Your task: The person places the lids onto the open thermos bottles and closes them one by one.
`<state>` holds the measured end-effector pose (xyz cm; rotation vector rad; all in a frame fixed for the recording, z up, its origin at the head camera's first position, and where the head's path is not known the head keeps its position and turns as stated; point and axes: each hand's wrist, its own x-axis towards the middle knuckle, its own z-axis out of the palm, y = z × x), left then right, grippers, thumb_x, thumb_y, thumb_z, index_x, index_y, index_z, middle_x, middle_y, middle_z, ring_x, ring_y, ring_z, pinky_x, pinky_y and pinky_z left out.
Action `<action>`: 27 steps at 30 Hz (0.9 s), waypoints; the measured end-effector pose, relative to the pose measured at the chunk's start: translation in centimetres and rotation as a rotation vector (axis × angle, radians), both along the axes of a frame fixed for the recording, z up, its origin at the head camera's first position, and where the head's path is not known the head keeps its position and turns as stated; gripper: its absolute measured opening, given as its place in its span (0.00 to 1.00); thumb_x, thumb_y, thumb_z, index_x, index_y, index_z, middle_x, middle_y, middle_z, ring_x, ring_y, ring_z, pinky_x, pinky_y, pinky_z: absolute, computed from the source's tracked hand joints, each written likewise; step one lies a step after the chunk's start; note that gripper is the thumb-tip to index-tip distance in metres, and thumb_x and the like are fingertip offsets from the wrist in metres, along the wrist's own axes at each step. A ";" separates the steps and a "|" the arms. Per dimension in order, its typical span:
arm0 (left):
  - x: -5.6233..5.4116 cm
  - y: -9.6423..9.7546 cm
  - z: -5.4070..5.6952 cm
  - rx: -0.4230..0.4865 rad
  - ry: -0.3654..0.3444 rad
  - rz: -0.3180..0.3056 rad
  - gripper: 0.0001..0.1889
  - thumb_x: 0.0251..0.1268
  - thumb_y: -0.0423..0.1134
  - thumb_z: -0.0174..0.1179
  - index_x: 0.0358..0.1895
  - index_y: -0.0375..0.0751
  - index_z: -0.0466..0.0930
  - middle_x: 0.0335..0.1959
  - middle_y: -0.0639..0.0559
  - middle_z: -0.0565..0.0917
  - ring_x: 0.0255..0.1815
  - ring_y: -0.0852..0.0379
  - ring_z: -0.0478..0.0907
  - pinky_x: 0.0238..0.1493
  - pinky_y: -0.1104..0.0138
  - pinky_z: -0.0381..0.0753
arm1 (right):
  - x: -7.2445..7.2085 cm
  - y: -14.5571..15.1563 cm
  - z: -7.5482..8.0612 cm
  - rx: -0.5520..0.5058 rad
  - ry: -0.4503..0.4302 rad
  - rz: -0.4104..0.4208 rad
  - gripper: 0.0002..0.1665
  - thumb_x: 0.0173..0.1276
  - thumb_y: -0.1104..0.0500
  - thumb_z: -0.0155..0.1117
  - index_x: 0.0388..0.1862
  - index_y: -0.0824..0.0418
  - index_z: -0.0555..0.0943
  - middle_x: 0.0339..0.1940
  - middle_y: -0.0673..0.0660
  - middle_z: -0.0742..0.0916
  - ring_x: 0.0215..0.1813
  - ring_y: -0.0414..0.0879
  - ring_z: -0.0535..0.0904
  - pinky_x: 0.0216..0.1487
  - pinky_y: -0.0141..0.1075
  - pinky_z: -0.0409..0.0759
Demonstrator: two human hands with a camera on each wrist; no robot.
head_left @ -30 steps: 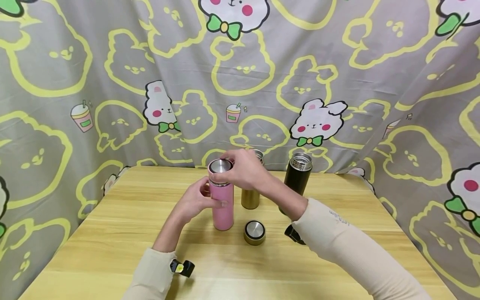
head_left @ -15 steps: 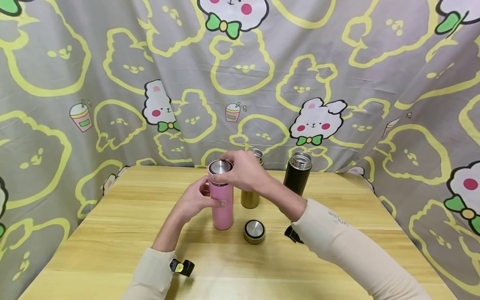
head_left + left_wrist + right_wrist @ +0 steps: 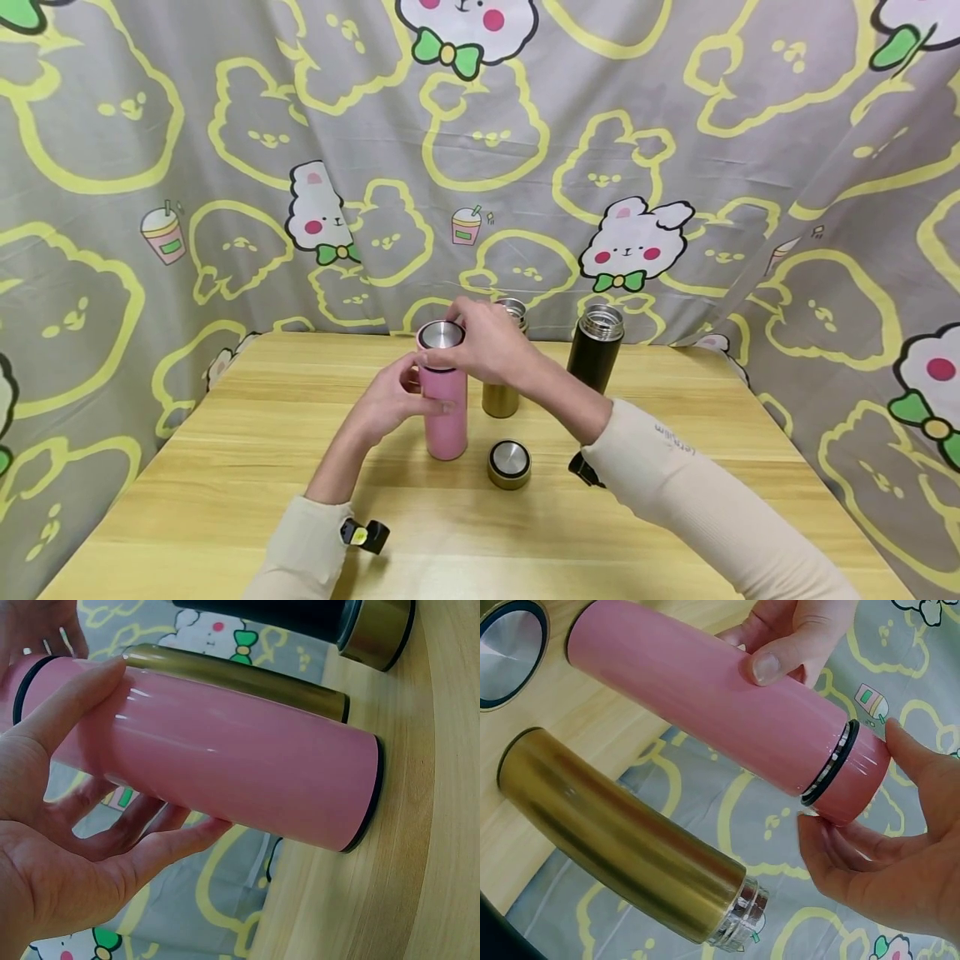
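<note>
A pink thermos (image 3: 447,435) stands upright on the table in the head view. My left hand (image 3: 390,400) holds its body, thumb across the front. At the top, my right hand (image 3: 491,343) has thumb and fingers around the pink lid (image 3: 441,334), which has a steel disc on top. In the right wrist view the lid (image 3: 855,784) sits on the neck, with a black ring and a narrow silvery band at the joint. The right thumb and fingertips lie at the lid's sides there. The left hand's far fingers are partly hidden behind the thermos.
Behind the right hand stands a lidless gold thermos (image 3: 500,398); a lidless black one (image 3: 592,358) is farther right. A gold lid (image 3: 509,463) lies in front. Beside the right sleeve shows a black object (image 3: 585,469), partly hidden. A patterned curtain (image 3: 525,167) hangs behind the table.
My right fingers have shifted slightly around the lid, the forefinger rising a little away from its rim. The thermos and my left hand stay in place.
</note>
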<state>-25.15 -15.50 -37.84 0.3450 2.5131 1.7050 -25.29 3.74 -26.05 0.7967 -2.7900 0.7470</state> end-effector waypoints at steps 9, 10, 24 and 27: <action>0.0 -0.1 -0.1 0.005 0.009 -0.011 0.37 0.48 0.47 0.80 0.64 0.54 0.74 0.51 0.46 0.83 0.52 0.48 0.79 0.53 0.55 0.79 | 0.4 0.4 1.1 0.096 -0.120 0.036 0.43 0.65 0.36 0.70 0.70 0.60 0.72 0.55 0.56 0.85 0.55 0.49 0.82 0.52 0.42 0.80; -0.1 -0.1 -0.1 0.005 0.008 -0.011 0.37 0.48 0.47 0.80 0.64 0.54 0.74 0.51 0.46 0.83 0.52 0.48 0.79 0.53 0.55 0.79 | 0.4 0.5 1.2 0.096 -0.131 0.047 0.42 0.66 0.37 0.69 0.71 0.59 0.71 0.57 0.57 0.85 0.57 0.49 0.82 0.55 0.43 0.80; -0.2 0.0 0.0 0.020 0.003 -0.008 0.36 0.46 0.46 0.81 0.62 0.53 0.75 0.50 0.46 0.82 0.51 0.48 0.79 0.51 0.57 0.79 | 0.3 0.6 1.8 0.053 -0.189 0.082 0.34 0.66 0.50 0.69 0.70 0.57 0.76 0.60 0.56 0.85 0.57 0.49 0.83 0.57 0.42 0.80; -0.2 0.0 0.0 0.017 0.003 -0.006 0.36 0.46 0.46 0.81 0.62 0.53 0.75 0.50 0.46 0.82 0.50 0.48 0.79 0.51 0.57 0.79 | 0.2 0.6 1.6 0.021 -0.188 0.060 0.33 0.65 0.49 0.71 0.67 0.57 0.78 0.58 0.56 0.86 0.56 0.49 0.84 0.55 0.42 0.81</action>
